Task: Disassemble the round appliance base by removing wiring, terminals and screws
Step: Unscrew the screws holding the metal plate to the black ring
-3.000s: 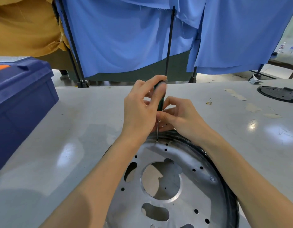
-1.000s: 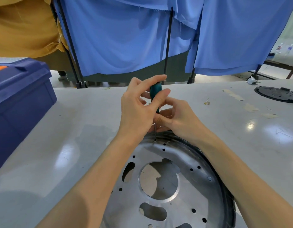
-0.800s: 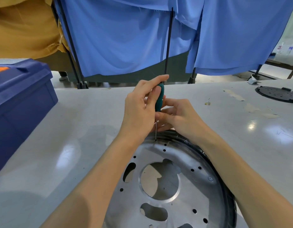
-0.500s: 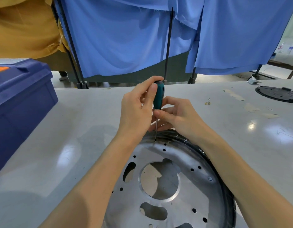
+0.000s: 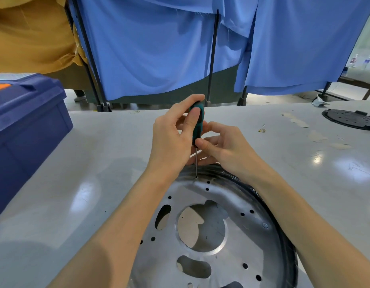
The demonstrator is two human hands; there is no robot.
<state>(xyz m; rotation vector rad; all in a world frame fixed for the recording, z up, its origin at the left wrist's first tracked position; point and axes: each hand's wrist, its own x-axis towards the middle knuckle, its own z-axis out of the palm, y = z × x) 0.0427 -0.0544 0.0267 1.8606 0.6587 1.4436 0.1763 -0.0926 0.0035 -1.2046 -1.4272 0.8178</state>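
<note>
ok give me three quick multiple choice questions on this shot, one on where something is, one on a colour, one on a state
1. Where does the tip of the teal-handled screwdriver rest?
A. on a small screw at the far edge of the round silver metal appliance base
B. in the base's large centre hole
C. on the bare tabletop

2. What colour is the big plastic toolbox at the left of the view?
A. red
B. dark blue
C. white

3. How is the screwdriver positioned?
A. lying flat
B. roughly upright
C. tip pointing up

Answers: 1 A, the shaft meets a screw head just inside the far rim; 2 B, its lid and walls are dark blue; 3 B, the handle is above and the tip is down on the base.
</note>
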